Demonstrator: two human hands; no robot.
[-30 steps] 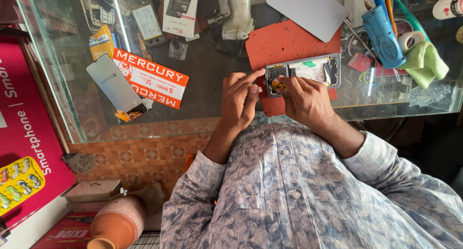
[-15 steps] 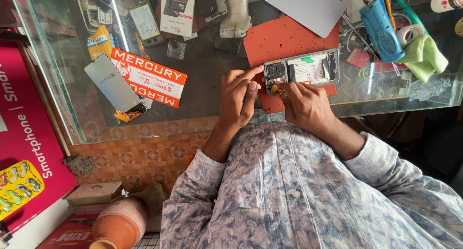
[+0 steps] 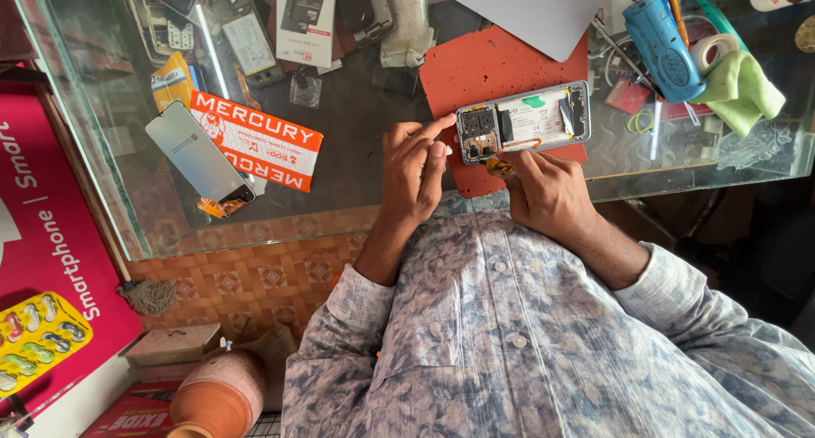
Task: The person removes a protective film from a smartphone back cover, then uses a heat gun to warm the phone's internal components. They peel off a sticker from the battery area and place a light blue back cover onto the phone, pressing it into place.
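Opened silver smartphone with back cover off (image 3: 524, 120) lies on red perforated rubber mat (image 3: 492, 64) on glass bench (image 3: 356, 124). Left hand (image 3: 413, 171) steadies phone's end, index fingertip touching. Right hand (image 3: 548, 188) pinches small yellow-handled tool (image 3: 497, 164) at phone's lower edge. Best: brace firmly, keep tool strokes gentle.
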